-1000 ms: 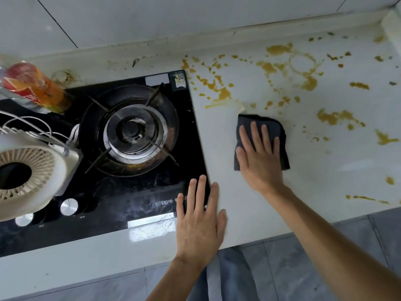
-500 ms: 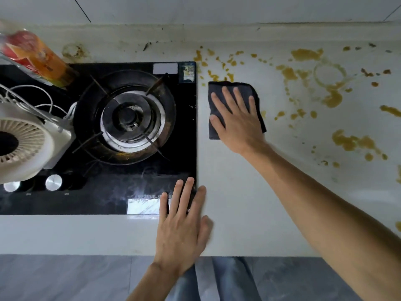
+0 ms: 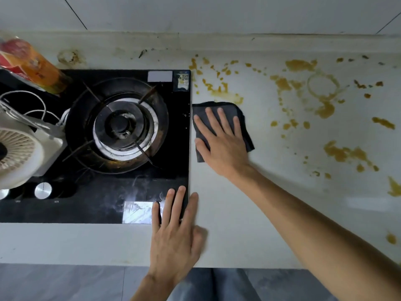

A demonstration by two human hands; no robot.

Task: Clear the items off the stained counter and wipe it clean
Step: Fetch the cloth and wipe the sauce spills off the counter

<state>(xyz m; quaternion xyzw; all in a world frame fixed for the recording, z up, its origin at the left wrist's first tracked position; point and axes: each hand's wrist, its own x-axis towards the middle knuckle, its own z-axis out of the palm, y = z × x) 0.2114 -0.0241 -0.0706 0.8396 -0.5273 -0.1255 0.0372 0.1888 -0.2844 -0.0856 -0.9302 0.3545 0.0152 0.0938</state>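
Note:
A dark grey cloth (image 3: 246,129) lies flat on the white counter (image 3: 282,213) right beside the stove's right edge. My right hand (image 3: 219,140) presses down on the cloth with fingers spread. Yellow-brown stains (image 3: 219,88) sit just beyond the cloth, and more stains (image 3: 345,152) spread across the counter to the right. My left hand (image 3: 175,231) rests flat, fingers apart, on the front right corner of the stove and the counter, holding nothing.
A black glass gas stove (image 3: 108,192) with one burner (image 3: 121,127) fills the left. On its left side sit a white fan (image 3: 19,153) with cables and an orange-red packet (image 3: 30,66). The tiled wall (image 3: 195,16) runs behind; the counter's front edge is near my body.
My right hand slid the cloth from mid-counter up and left to the stove's edge, then slightly back toward me. The stains beside the stove look fewer. My left hand stayed put.

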